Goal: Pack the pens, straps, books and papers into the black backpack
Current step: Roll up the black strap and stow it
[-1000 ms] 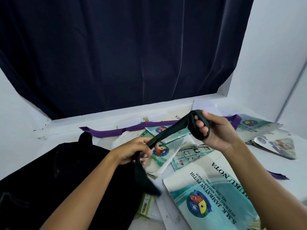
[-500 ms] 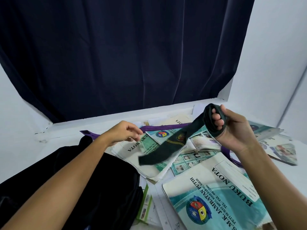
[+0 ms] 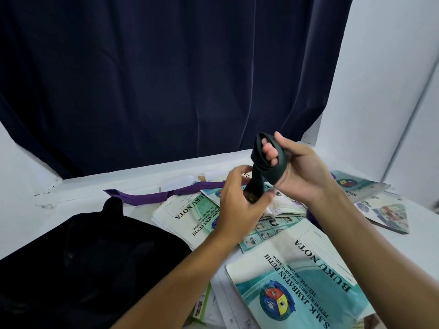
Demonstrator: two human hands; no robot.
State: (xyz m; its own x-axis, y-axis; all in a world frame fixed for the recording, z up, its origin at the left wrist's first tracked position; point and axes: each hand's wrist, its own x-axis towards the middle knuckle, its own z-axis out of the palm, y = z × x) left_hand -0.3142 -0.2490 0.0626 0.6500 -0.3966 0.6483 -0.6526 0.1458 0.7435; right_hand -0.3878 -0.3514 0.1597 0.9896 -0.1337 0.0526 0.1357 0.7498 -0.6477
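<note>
A: Backpack (image 3: pixel 90 262) sits open-looking at left of the desk (image 3: pixel 78 210), dark inside, contents not readable. Books (image 3: pixel 299 281) and papers spread right of it, none packed that I can see.

B: Purple strap (image 3: pixel 152 194)?

A: Flat on the desk behind the books, untouched.

B: Dark strap (image 3: pixel 268 160)?

A: Changed. Half a second ago its tail hung loose over the books; now it's nearly all wound round the right hand (image 3: pixel 301 172), fingers curled inside the coil. Left hand (image 3: pixel 240 203) has come back in and pinches the short tail under the coil.

B: Meaning?

A: Likely a wrap or two left, then the bundle can go in the backpack. No pens visible.
</note>
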